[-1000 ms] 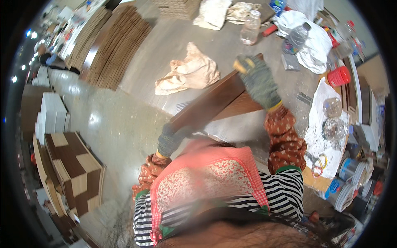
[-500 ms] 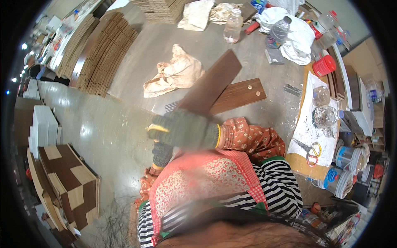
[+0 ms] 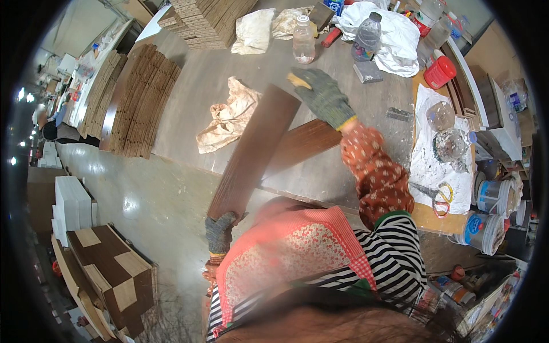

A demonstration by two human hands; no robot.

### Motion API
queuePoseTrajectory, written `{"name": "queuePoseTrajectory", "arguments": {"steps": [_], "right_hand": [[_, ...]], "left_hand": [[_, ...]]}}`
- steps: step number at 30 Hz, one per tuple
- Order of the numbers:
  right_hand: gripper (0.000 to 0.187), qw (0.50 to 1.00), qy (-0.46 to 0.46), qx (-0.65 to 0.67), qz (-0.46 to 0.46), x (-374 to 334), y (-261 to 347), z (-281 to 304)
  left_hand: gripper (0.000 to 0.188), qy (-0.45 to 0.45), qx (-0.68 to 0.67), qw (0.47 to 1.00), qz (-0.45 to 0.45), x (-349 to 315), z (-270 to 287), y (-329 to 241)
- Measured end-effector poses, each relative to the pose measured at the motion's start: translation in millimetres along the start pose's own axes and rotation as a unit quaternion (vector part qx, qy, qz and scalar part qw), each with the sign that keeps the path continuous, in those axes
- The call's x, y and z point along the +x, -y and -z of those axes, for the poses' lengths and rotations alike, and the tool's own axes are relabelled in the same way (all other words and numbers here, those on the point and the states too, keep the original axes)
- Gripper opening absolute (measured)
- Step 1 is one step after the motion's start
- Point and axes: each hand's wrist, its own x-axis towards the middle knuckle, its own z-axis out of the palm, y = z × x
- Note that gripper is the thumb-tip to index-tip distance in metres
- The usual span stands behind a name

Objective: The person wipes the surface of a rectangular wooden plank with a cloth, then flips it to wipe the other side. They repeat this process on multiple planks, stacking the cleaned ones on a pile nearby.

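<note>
My left hand (image 3: 219,233), in a dark grey knit glove, is closed round the near end of a long brown wood-grain board (image 3: 254,151). The board slants away over the worktable. My right hand (image 3: 325,98), in a grey glove with yellow fingertips, is stretched out beside the board's far end, with nothing seen in it. Whether it touches the board's edge I cannot tell. Under the held board lies a second brown board (image 3: 306,143), its right end partly behind my right wrist. A stained cream cloth (image 3: 229,119) lies crumpled just left of the held board.
Stacked panels (image 3: 140,103) stand at the left, and another stack (image 3: 206,23) is at the back. A clear bottle (image 3: 303,43), a dark-labelled bottle (image 3: 366,39) and a grey block (image 3: 368,72) stand beyond my right hand. Scissors (image 3: 434,197) lie on white paper at the right.
My right hand has moved from in front of my body to the board's far end. The held board has shifted left and nearer. My left hand now shows on its near end.
</note>
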Motion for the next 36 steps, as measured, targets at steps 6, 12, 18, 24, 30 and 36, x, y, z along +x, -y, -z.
{"name": "queuePoseTrajectory", "arguments": {"steps": [6, 12, 18, 24, 30, 36], "right_hand": [[0.038, 0.992, 0.115, -0.019, 0.053, 15, -5, -33], [0.041, 0.966, 0.219, -0.139, 0.025, -24, -20, -3], [0.042, 0.983, 0.126, -0.126, 0.051, -23, -15, -14], [0.042, 0.968, 0.173, -0.173, 0.051, -30, 16, -34], [0.042, 0.931, 0.241, -0.161, 0.223, -74, 117, -32], [0.03, 0.919, 0.197, 0.071, 0.335, -123, 195, -61]], "left_hand": [[0.06, 0.001, -0.035, 0.999, 0.008, 0, -4, 2], [0.068, -0.005, -0.101, 0.994, 0.047, -6, -5, 13], [0.057, -0.042, -0.141, 0.988, 0.039, 8, 9, 15], [0.04, -0.1, -0.131, 0.984, 0.073, 17, 2, -14], [0.039, -0.119, -0.113, 0.985, 0.057, 20, -7, -23], [0.056, -0.06, 0.257, 0.941, -0.213, 26, 16, 5]]}}
